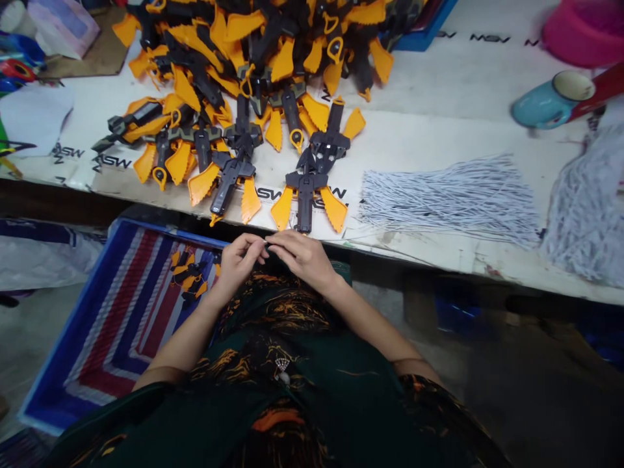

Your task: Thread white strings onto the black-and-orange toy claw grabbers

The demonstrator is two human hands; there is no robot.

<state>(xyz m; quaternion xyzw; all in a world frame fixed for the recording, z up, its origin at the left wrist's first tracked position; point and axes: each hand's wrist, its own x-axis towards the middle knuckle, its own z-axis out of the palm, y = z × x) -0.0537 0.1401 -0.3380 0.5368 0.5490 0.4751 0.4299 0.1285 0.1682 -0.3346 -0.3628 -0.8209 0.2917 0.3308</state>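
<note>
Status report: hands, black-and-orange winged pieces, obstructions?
Bare left hand, bare right hand: fingers bent, fingertips close together; anything pinched too small to identify. Nearest black-and-orange plastic winged piece: on white-covered table, beyond hands. No obstruction visible at fingertips.

Place: assembly workshop, I judge
Workbench [439, 123]: heaped black-and-orange parts [283, 62], upper centre
Cords [448, 195]: sheaf, right
Crate [63, 361]: lower left

Soft light leaves the white tabletop [453, 123] pale and bright, while the floor [526, 390] at lower right sinks into deep shadow. Blur softens the teal mug [539, 104] and pink basin [580, 36], and wide-angle stretching distorts the outer edges.
</note>
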